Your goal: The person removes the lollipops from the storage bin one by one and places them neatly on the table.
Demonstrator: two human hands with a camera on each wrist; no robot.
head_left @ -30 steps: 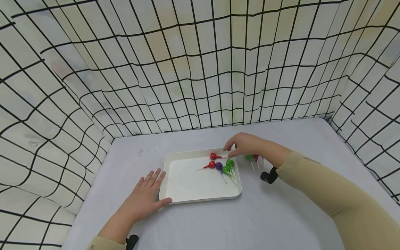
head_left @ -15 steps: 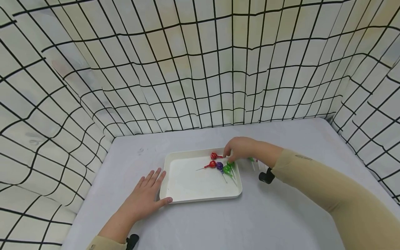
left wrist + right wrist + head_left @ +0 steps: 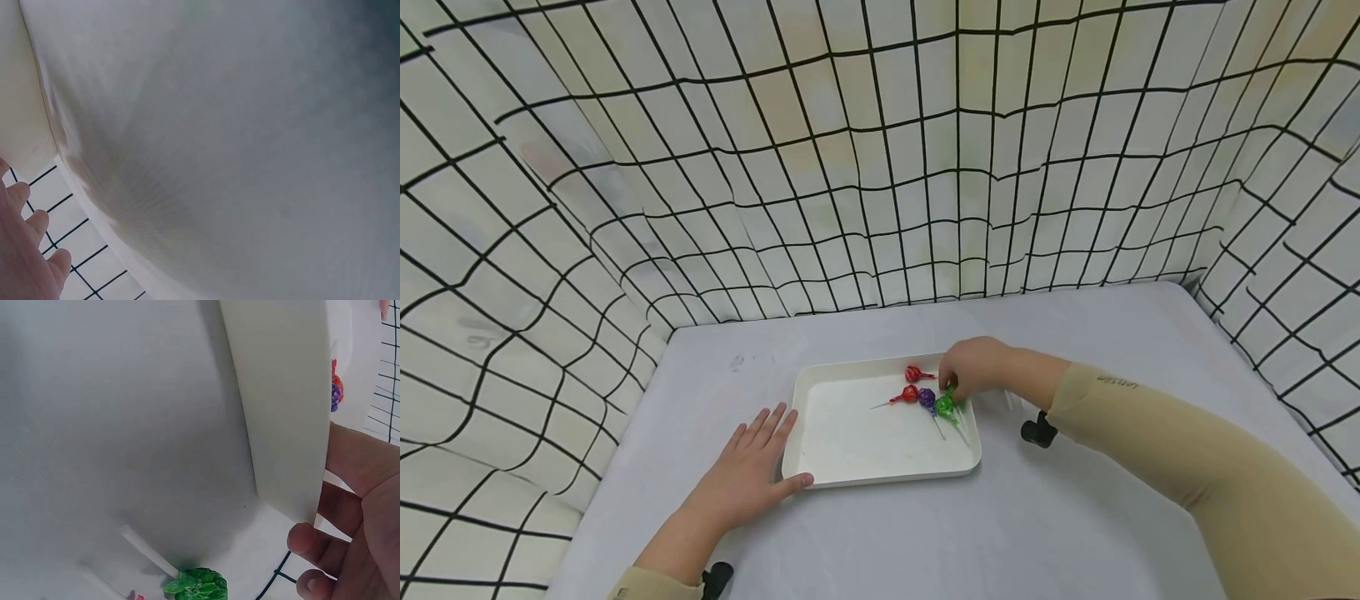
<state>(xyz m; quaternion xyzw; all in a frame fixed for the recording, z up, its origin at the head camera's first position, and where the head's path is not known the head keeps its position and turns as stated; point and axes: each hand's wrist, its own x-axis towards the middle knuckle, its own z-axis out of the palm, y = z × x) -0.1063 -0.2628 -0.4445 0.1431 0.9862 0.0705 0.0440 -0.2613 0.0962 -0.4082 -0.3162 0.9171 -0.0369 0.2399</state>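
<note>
My left hand [image 3: 748,475] lies with spread fingers beside the left end of a white tray [image 3: 850,454], its thumb at the near left corner. In the left wrist view, only part of that hand [image 3: 28,250] shows. At the tray's right end, my right hand [image 3: 973,367] reaches over the rim, thumb and fingers round a green lollipop [image 3: 951,390]. Its grip is partly hidden, and the tray wall covers the fingertips in the right wrist view. Close by in the tray lie another green lollipop [image 3: 944,406], a purple lollipop [image 3: 927,398] and two red lollipops [image 3: 912,374].
Outside the tray, under my right forearm, lie a green lollipop [image 3: 200,585] and a white stick [image 3: 100,581] with a bit of pink wrapper. White sheets with a black grid [image 3: 887,167] surround the pale tabletop [image 3: 880,542] at the back and sides.
My right hand has come down from above the tray's far right corner onto the farther green lollipop, its fingers closing round it. My left hand stays where it was.
</note>
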